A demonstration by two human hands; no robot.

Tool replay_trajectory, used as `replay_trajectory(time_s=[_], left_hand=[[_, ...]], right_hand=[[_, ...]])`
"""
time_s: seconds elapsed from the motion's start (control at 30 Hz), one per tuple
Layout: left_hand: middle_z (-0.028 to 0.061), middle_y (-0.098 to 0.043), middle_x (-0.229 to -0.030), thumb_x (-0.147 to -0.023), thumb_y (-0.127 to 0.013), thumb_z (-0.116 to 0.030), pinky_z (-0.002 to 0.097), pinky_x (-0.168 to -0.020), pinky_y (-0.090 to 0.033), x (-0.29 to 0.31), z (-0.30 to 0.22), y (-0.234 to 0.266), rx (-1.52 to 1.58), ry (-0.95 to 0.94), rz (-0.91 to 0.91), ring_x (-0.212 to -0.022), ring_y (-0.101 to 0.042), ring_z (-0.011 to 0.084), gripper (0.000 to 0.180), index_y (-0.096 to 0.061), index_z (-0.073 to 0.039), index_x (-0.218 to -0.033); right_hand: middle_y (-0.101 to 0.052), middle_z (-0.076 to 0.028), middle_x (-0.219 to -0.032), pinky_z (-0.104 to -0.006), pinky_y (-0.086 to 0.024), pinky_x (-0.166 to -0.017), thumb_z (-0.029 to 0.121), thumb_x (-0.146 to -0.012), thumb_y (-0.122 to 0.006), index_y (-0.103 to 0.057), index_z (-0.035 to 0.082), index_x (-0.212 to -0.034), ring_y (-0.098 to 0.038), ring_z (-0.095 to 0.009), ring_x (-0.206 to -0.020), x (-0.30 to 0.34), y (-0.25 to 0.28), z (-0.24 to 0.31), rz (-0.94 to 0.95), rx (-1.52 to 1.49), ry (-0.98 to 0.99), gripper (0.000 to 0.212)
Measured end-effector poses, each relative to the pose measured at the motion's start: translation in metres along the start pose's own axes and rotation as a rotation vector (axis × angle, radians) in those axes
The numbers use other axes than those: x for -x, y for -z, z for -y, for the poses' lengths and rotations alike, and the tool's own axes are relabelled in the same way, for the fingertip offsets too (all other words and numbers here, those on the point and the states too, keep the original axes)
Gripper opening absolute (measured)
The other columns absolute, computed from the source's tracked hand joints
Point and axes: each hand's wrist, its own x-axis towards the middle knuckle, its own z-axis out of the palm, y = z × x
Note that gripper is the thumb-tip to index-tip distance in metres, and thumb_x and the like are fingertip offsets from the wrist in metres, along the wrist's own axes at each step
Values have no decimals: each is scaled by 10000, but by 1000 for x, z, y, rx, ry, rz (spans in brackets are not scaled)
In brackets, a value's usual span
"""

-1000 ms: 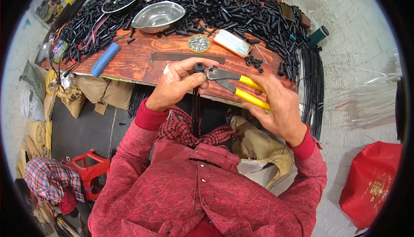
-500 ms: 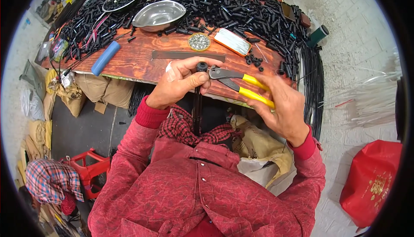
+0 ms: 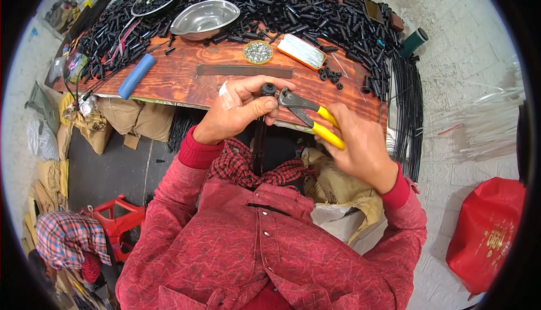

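My left hand (image 3: 235, 111) is closed round the upper end of a black tube-shaped part (image 3: 268, 89), whose round, hollow-looking top sticks up beyond the thumb. Below the hand, dark rods (image 3: 260, 146) hang down toward my lap. White tape is wrapped at one finger. My right hand (image 3: 363, 141) grips cutting pliers (image 3: 298, 102) by their yellow handles. Their dark jaws sit just right of the black part's top, seemingly apart from it. Whether anything tiny lies between the jaws I cannot make out.
Ahead on the reddish wooden table (image 3: 186, 84) lie a dark flat strip (image 3: 245, 71), a round dish of small metal pieces (image 3: 258, 52), an orange-rimmed tray of thin pale pins (image 3: 301, 51), a steel bowl (image 3: 205, 18), a blue roll (image 3: 137, 76) and heaped black tubes (image 3: 315, 14).
The handles of the pliers have come closer together as my right hand tightened and moved slightly left. The pliers' jaws have turned and come away from the black part's top.
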Motion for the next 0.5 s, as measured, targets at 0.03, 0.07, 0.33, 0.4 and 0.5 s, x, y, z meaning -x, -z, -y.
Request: replay_trajectory(time_s=[0.03, 0.07, 0.33, 0.4, 0.5], left_hand=[[44, -629, -766, -951, -638, -202, 244, -654, -483, 1, -1, -1, -14, 2, 16, -690, -582, 98, 407, -580, 42, -1272], [44, -629, -766, -951, -638, -202, 244, -654, -483, 2, -3, -1, -13, 4, 26, -690, -582, 98, 407, -580, 42, -1272], [40, -618, -768, -960, -626, -229, 255, -648, -478, 2, 4, -3, 74, 23, 160, -683, -579, 103, 425, -572, 51, -1276], [40, -617, -774, -963, -623, -236, 255, -646, -477, 3, 4, -2, 53, 22, 144, -687, -579, 103, 413, -580, 50, -1258], [42, -620, -787, -967, -618, -251, 252, -649, -476, 5, 3, -5, 57, 16, 138, -698, -584, 103, 399, -587, 47, -1230]], right_hand=[[-647, -107, -931, -388, -504, -682, 220, -805, -774, -554, 47, -1164, -657, -304, -796, 0, 0, -12, 153, -223, -35, 455], [-607, -40, -826, -328, -460, -589, 282, -865, -732, -563, 19, -1119, -590, -180, -649, -2, 1, -21, 349, -812, -123, 402], [-601, -19, -783, -197, -380, -525, 341, -965, -609, -539, -30, -1254, -476, -45, -551, -15, 20, -36, 890, -1166, -281, 475], [-653, -41, -929, -202, -437, -588, 309, -980, -588, -527, -8, -1303, -546, -62, -624, -14, 25, -30, 762, -1089, -312, 457], [-656, -81, -1080, -229, -520, -688, 201, -1008, -534, -517, 10, -1301, -627, -99, -757, -16, 26, -34, 761, -1096, -243, 351]])
